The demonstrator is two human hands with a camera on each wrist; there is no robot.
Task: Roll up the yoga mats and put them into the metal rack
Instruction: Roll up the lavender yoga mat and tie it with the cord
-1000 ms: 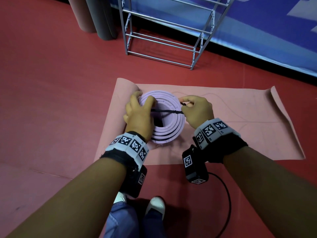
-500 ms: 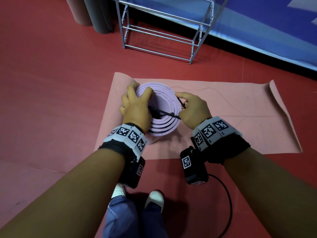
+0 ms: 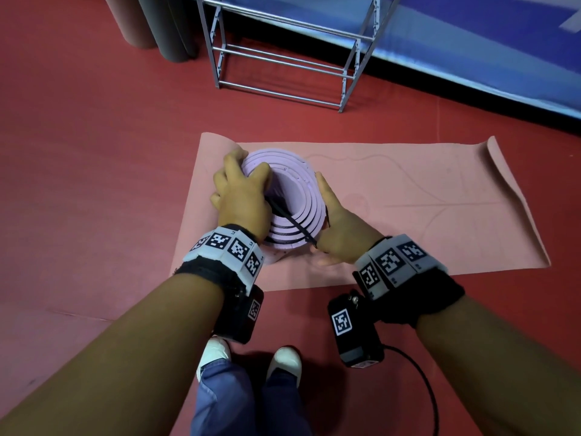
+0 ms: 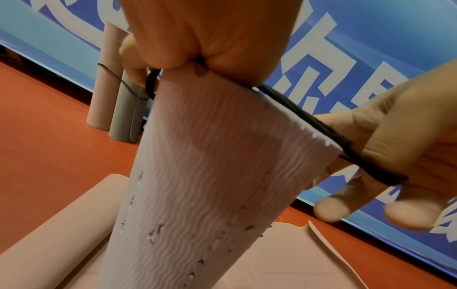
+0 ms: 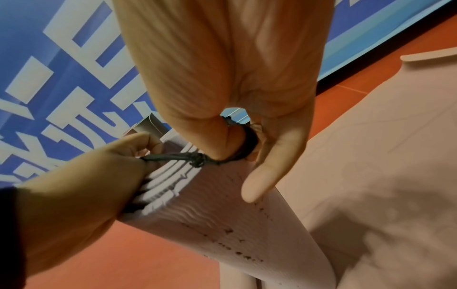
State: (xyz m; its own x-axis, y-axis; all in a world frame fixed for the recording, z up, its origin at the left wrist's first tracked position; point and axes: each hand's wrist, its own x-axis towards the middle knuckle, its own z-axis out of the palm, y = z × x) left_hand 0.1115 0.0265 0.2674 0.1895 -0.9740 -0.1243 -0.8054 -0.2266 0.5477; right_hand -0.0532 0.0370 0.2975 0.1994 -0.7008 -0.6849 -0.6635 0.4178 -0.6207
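A rolled purple mat [image 3: 283,196] stands on end on a flat pink mat [image 3: 408,215] spread over the red floor [image 3: 94,152].

Left hand [image 3: 242,196]: fingers curled over the top rim of the roll, clamped on one end of a black cord [image 3: 290,220]. The left wrist view shows the cord emerging beneath the curled fingers and running across the top edge of the roll.

Right hand [image 3: 338,228]: set against the opposite side of the roll. The cord loops around the thumb, and the thumb and curled fingers pinch it; one finger [image 5: 269,168] lies straight down the outer wall of the roll. A knot [image 5: 196,159] in the cord sits at the rim, between the two hands.

The cord is stretched taut across the open spiral end of the roll from one hand to the other.

Beyond the fingers, well apart from them, a metal rack [image 3: 283,58] stands on the floor before a blue banner [image 3: 471,42]. Two rolled mats [image 4: 116,103], one pink and one grey, stand upright to the left of the rack.
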